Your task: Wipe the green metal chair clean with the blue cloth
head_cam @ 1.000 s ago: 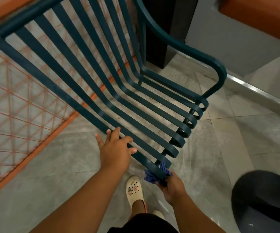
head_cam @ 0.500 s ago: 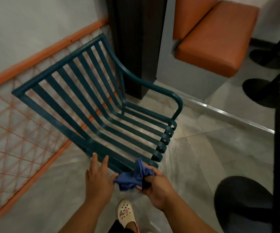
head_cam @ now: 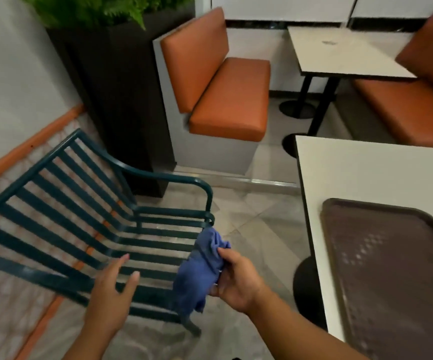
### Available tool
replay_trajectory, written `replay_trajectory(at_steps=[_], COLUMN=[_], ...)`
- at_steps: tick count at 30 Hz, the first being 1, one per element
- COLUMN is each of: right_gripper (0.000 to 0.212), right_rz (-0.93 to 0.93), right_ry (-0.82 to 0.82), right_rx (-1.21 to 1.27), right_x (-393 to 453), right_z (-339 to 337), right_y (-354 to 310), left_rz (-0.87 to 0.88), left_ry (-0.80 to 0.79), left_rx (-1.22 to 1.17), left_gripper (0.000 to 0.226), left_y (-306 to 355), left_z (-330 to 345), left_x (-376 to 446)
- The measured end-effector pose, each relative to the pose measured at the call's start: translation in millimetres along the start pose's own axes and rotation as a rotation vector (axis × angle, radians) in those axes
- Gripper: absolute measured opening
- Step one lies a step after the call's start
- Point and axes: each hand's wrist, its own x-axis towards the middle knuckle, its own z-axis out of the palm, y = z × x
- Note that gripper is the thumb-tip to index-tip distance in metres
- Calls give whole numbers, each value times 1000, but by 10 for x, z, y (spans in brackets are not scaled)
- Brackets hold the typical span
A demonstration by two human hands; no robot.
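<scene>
Clearly we have the soft, limp blue cloth (head_cam: pixel 205 271) bunched in our right hand (head_cam: pixel 236 283) over the seat front of the rigid green metal chair (head_cam: pixel 85 229), while our left hand (head_cam: pixel 111 294) hovers open-fingered, best placed steadying a slat.

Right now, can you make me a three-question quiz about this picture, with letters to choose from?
1. Where is the brown tray?
A. on the white table
B. on the chair seat
C. on the floor

2. What colour are the bench cushions?
A. yellow
B. orange
C. purple

3. What is the right hand doing?
A. hanging with nothing in it
B. pressing on the tray
C. gripping the blue cloth

Answers:
1 A, the tray lies on the tabletop at the right.
2 B, seat and back pads are both orange.
3 C, its fingers curl round the bunched cloth, above the green chair; the left hand is open.
</scene>
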Motion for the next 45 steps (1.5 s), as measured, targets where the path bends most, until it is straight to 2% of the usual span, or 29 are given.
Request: replay_trajectory(at_steps=[2, 4, 7, 12, 15, 17, 21, 27, 30, 33, 35, 37, 38, 40, 41, 43, 45], right_gripper=[50, 65, 76, 46, 42, 40, 35, 29, 26, 22, 29, 43, 47, 41, 36, 34, 34], right_rz=[-34, -118, -243, -385, -470, -512, -452, -249, -98, 10, -30, -153, -226, -324, -325, -203, -141], right_ry=[-93, -152, -61, 126, 221, 319, 590, 796, 862, 993, 1040, 1072, 1145, 1303, 1324, 1281, 1285], right_rx=[-48, -211, -385, -411, -473, -618, -918, -1102, -1125, -1334, -1319, -1238, -1263, -1440, -1573, -1775, -1785], right_x=[-104, -169, -352, -742, -1009, -1212, -1617, -2040, -2061, -1979, -1947, -1946, -1956, -1973, -1966, -1915, -1780], right_z=[-60, -81, -27, -248, -531, -754, -1237, -1805, -2090, -2298, -2361, -2361, -2334, -2322, -2322, -2280, -2177], right_y=[-169, -281, -420, -710, -874, -986, -1175, -1366, -1344, -1277, -1270, -1235, -1201, -1107, -1063, -998, -1024], left_rz=[53, 85, 34, 38, 83, 130, 142, -9, -44, -62, -28, 4, 11, 41, 60, 96, 117], left_ry=[-185, -354, -565, -664, -740, -810, -981, -1193, -1194, -1101, -1041, -999, -980, -960, -959, -962, -926], left_rx=[-171, -291, -449, -435, -441, -408, -360, -311, -140, -96, -105, -103, -98, -92, -88, -103, -151], left_gripper=[32, 37, 46, 19, 20, 20, 25, 34, 44, 47, 47, 48, 47, 44, 41, 39, 38], left_y=[410, 808, 1284, 1809, 2058, 2221, 2420, 2547, 2543, 2521, 2515, 2506, 2506, 2488, 2485, 2508, 2523], left_z=[106, 225, 422, 814, 1154, 1408, 1944, 2555, 2736, 2874, 2908, 2872, 2842, 2773, 2732, 2651, 2599], left_x=[0, -31, -74, -204, -351, -493, -827, -1215, -1300, -1275, -1245, -1226, -1215, -1201, -1194, -1177, -1134])
